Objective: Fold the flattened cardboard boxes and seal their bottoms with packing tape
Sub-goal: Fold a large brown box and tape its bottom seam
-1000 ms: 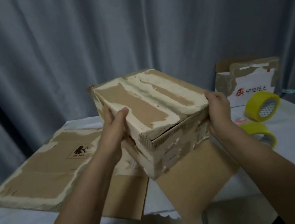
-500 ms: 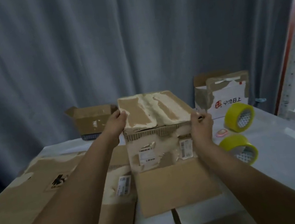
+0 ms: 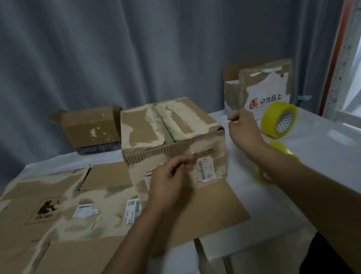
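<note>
The right forearm [image 3: 283, 167] covers much of the lower tape roll [image 3: 284, 154] beside the folded box [image 3: 171, 143]. The left hand [image 3: 171, 184] is motion-blurred, hiding part of that box's label [image 3: 205, 169]; the label's print is too small to read.

Head view, forward-down over table [image 3: 335, 148] (close, wide-angle)

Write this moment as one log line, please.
folded box: on table, bottom up | left hand: off box | right hand: near tape roll
</note>
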